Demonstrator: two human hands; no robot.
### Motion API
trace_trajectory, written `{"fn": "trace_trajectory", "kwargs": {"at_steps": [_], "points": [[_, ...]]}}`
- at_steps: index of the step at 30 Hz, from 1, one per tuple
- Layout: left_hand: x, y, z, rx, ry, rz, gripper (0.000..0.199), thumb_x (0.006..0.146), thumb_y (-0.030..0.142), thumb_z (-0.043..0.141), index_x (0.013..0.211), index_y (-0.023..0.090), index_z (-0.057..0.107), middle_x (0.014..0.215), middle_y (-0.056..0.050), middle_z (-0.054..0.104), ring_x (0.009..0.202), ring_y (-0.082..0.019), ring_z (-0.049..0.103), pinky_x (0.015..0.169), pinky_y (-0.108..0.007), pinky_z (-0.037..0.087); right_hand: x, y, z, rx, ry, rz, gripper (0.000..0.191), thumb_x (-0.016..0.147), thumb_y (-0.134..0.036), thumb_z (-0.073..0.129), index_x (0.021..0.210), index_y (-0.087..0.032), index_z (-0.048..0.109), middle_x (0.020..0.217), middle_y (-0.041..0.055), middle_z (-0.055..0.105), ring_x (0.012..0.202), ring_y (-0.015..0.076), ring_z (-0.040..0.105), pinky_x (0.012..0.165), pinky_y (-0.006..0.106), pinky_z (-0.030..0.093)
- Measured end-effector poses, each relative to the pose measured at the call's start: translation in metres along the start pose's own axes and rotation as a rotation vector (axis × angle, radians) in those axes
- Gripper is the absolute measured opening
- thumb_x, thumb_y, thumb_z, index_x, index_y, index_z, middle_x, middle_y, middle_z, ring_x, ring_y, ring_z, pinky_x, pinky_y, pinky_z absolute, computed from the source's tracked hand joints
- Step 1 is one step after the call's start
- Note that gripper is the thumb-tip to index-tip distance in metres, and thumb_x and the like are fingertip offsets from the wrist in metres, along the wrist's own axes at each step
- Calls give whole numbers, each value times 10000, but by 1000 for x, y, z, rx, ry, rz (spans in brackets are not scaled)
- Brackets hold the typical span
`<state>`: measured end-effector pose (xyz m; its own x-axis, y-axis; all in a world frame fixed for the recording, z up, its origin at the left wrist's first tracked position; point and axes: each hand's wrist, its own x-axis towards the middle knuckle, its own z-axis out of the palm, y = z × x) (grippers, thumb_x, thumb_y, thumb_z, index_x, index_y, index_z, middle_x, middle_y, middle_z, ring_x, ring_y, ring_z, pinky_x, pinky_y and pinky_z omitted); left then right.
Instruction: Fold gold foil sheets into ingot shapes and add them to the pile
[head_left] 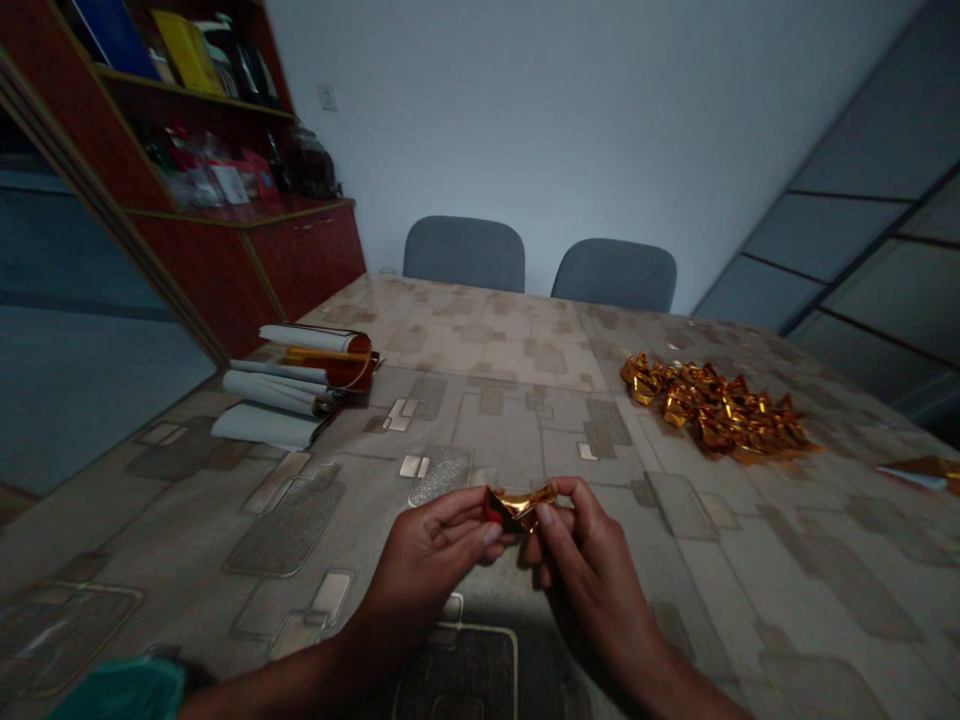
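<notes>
Both hands pinch a crumpled, folded piece of gold foil [521, 508], its creased metallic faces glinting and a red edge showing at the end nearest the left hand [427, 560]. The left fingers [484, 532] and the right fingers [546, 518] of the right hand [592, 575] are closed on it from either side, gripping it between their tips just above the surface [525, 430], a glossy cloth printed with grey rounded blocks.

Ahead and to the right of the fingers lies a heaped pile of folded gold foil pieces [712, 412], sharp-cornered and shiny. Farther right, near the surface's edge, is a flat gold sheet [919, 472]. Ahead and to the left of the fingers sit curled white paper rolls [277, 388] and a smooth roll of orange-gold foil [334, 360], touching one another. A teal sleeve [124, 690] shows behind the left hand.
</notes>
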<state>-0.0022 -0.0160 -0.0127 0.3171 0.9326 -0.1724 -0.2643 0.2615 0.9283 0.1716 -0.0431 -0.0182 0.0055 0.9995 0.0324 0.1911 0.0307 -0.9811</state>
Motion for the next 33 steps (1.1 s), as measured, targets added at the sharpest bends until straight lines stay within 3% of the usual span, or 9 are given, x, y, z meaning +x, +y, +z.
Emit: {"fn": "trace_trajectory", "kwargs": {"at_steps": [8, 15, 20, 26, 33], "points": [[-3, -6, 0, -25, -21, 26, 279, 756, 262, 842, 1011, 169, 779, 903, -59, 802, 790, -164, 741, 740, -241, 595, 0, -1, 2, -56, 18, -3, 264, 1016, -472, 441, 1007, -210, 473, 585, -52, 583, 440, 127, 522, 426, 217, 382], [-1, -7, -3, -26, 25, 2, 302, 732, 298, 872, 989, 167, 785, 915, -58, 804, 725, -141, 728, 710, -229, 606, -2, -5, 1, -294, 36, -172, 106, 945, -316, 521, 928, -234, 457, 545, -74, 534, 448, 129, 499, 446, 219, 314], [1, -6, -3, -24, 32, 8, 349, 714, 331, 881, 1003, 161, 784, 939, -73, 804, 827, -190, 750, 726, -247, 608, -2, -2, 1, -256, -57, -120, 129, 929, -330, 558, 913, -237, 470, 595, -50, 576, 496, 132, 513, 468, 219, 324], [2, -3, -4, -35, -39, -19, 331, 727, 363, 867, 975, 162, 782, 955, -71, 798, 835, -184, 741, 748, -246, 583, -1, -1, 1, -88, -183, -20, 134, 929, -332, 564, 951, -236, 473, 605, -56, 595, 469, 117, 485, 460, 217, 331], [5, -7, -6, -29, -111, 12, 283, 792, 359, 815, 1004, 175, 779, 966, -62, 782, 827, -170, 717, 782, -258, 555, -1, -5, 2, -111, -216, -50, 118, 938, -329, 544, 918, -233, 478, 645, -34, 613, 519, 123, 519, 496, 228, 362]]}}
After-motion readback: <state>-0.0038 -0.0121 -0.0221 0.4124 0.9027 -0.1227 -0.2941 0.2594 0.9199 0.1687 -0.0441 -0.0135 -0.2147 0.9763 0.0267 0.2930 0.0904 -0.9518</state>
